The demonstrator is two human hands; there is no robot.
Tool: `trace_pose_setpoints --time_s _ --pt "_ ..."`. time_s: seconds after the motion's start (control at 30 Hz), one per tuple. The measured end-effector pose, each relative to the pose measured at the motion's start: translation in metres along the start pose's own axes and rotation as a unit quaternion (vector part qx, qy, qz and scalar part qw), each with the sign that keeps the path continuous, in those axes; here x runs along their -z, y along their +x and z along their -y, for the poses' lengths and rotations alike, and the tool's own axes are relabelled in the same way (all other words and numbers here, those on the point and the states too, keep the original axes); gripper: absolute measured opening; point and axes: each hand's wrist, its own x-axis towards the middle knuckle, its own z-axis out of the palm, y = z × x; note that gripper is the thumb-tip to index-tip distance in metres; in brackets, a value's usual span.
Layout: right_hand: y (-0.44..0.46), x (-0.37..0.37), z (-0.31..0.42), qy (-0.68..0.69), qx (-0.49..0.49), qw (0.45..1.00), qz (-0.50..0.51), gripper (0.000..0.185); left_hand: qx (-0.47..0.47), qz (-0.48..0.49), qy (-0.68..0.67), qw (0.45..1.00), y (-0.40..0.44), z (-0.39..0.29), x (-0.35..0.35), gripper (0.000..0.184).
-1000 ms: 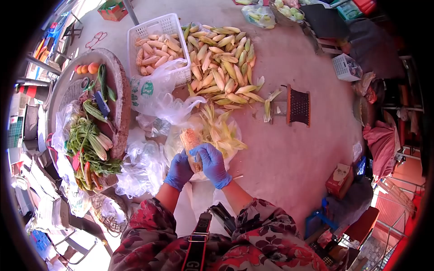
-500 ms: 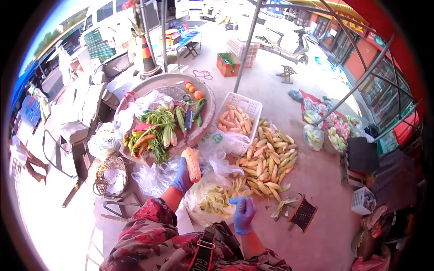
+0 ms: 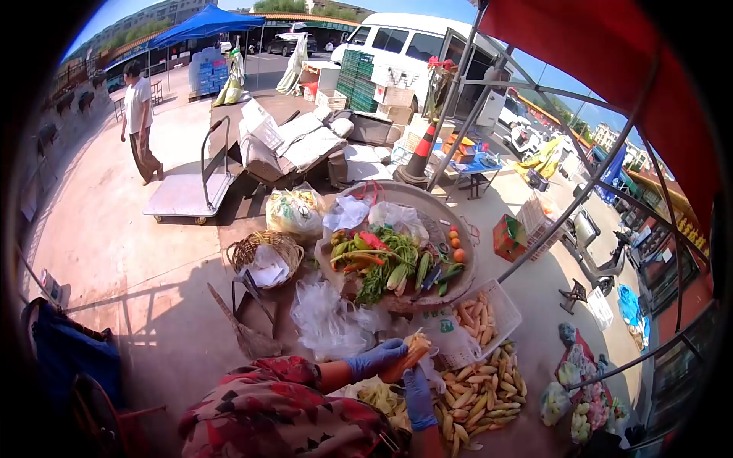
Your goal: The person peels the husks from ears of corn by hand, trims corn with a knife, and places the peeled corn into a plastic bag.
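My left hand (image 3: 376, 359), in a blue glove, grips a peeled ear of corn (image 3: 411, 356) held out low in front of me. My right hand (image 3: 418, 398), gloved alike, is closed against the near side of the same ear; its fingertips are partly hidden. Pale husks (image 3: 379, 397) lie in a bag beneath my hands, partly covered by my arms. To the right, a heap of unpeeled corn (image 3: 489, 393) lies on the ground. Behind it, a white plastic crate (image 3: 505, 309) contains peeled ears (image 3: 475, 317).
A round table (image 3: 456, 294) ahead bears green vegetables (image 3: 389, 267), peppers and tomatoes. Clear plastic bags (image 3: 328, 320) and a wicker basket (image 3: 286, 248) sit left of it. A metal pole (image 3: 546, 229) slants by the crate. A person (image 3: 140, 122) walks beyond a flatbed trolley (image 3: 187, 197).
My view has swung left, bringing the person and trolley into clearer sight. My right hand, apart from the corn before, has come up against the ear in my left hand.
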Motion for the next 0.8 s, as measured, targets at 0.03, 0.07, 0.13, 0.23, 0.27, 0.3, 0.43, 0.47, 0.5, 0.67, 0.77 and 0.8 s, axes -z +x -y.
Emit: trace_pose_setpoints --time_s 0.03,0.07,0.13,0.23,0.27,0.3,0.43,0.47,0.5,0.67,0.77,0.8 --pt "0.011 0.001 -0.021 -0.089 0.055 0.994 -0.037 0.041 -0.034 -0.011 -0.022 0.999 -0.002 -0.007 -0.004 0.035" --pt "0.023 0.011 -0.058 -0.177 0.106 0.976 -0.076 0.04 -0.032 -0.012 -0.059 0.998 0.002 -0.004 -0.002 0.032" --pt "0.032 0.004 -0.074 -0.198 0.135 0.962 -0.128 0.034 -0.03 -0.019 -0.106 0.994 0.007 0.002 0.007 0.027" --pt "0.027 -0.021 -0.049 -0.265 0.084 0.956 -0.09 0.042 -0.039 -0.044 -0.115 0.992 0.004 -0.004 0.018 0.025" --pt "0.035 -0.029 -0.048 -0.24 0.11 0.96 -0.094 0.043 -0.052 -0.062 -0.111 0.99 0.001 -0.007 0.02 0.025" --pt "0.04 -0.036 -0.048 -0.216 0.134 0.962 -0.096 0.044 -0.065 -0.082 -0.109 0.989 -0.005 -0.011 0.022 0.025" --pt "0.044 -0.043 -0.073 -0.231 0.157 0.956 -0.091 0.048 -0.093 -0.078 -0.13 0.984 -0.033 -0.052 0.021 0.05" --pt "0.045 -0.051 -0.069 -0.238 0.162 0.953 -0.091 0.049 -0.073 -0.058 -0.111 0.989 -0.039 -0.063 0.025 0.055" --pt "0.045 -0.056 -0.064 -0.223 0.156 0.959 -0.081 0.05 -0.069 -0.068 -0.144 0.985 -0.043 -0.064 0.026 0.051" --pt "0.029 -0.047 -0.055 -0.227 0.148 0.962 -0.019 0.052 -0.07 -0.142 -0.207 0.965 -0.049 -0.031 0.006 0.037" --pt "-0.001 -0.029 -0.019 -0.245 0.132 0.961 0.002 0.05 -0.086 -0.127 -0.212 0.965 -0.046 -0.015 -0.023 0.041" --pt "-0.007 -0.02 -0.015 -0.275 0.154 0.949 0.0 0.049 -0.098 -0.126 -0.216 0.963 -0.057 -0.037 -0.047 0.043"
